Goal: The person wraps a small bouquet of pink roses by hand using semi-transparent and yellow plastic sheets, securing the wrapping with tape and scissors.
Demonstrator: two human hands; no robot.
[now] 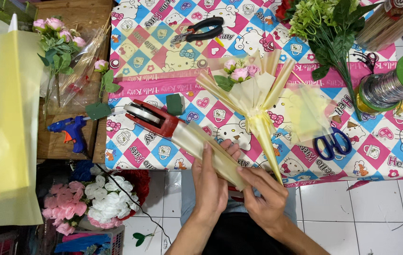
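Observation:
My left hand [211,182] and my right hand [265,193] both hold a folded strip of pale cream wrapping paper [206,146] at the table's near edge. The left hand lies along the strip. My right hand pinches its lower right end. Just beyond the strip lies a small bouquet [251,94] of pink roses wrapped in cream paper cones, its pointed tail reaching down beside my right hand. A red tape dispenser [151,118] touches the strip's upper left end.
Blue scissors [332,142], a green foam block [175,104], black pliers [201,29], a wire spool [390,85] and green foliage [329,28] lie on the patterned tablecloth [140,52]. A blue glue gun [69,128] and pink roses [57,42] sit on a wooden crate. Yellow paper sheets [3,123] hang left.

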